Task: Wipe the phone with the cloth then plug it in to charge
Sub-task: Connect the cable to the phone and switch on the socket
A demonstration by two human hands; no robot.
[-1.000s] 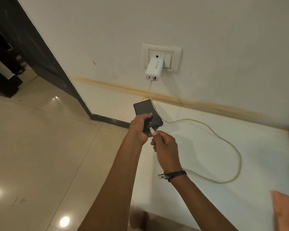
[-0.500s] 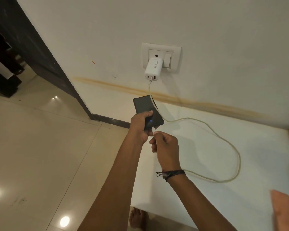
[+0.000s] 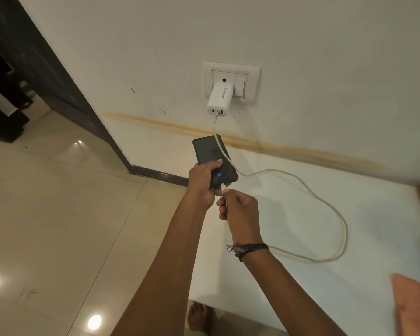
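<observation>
Below the wall socket point(image 3: 231, 82), phone point(image 3: 212, 156) is held in the air over the edge of a white surface point(image 3: 325, 238), screen side up, dark, small blue dot lit near its lower end. Left hand point(image 3: 203, 183) is wrapped around the phone's lower half, thumb lying across the screen. Right hand point(image 3: 239, 212) is closed in a pinch on the cable plug point(image 3: 223, 188), which sits right at the phone's bottom edge; can't tell if the plug is fully seated.

White charger point(image 3: 220, 100) is plugged into the socket, switch beside it on the same plate. Pale cable point(image 3: 335, 214) leaves the charger's underside, runs down across the phone's right side, loops wide over the white surface and comes back under the right wrist toward the hand. Dark thread band point(image 3: 250, 248) on the right wrist.

Orange cloth point(image 3: 414, 306) lies at the lower right corner on the white surface, partly cut off by the frame, well apart from both hands. Glossy beige tile floor point(image 3: 58, 226) on the left, dark door frame point(image 3: 66, 88) beyond it. Bare foot point(image 3: 198, 316) visible at the bottom edge, below the surface edge. Brownish stain streak point(image 3: 252, 144) runs along the wall just above the surface.
</observation>
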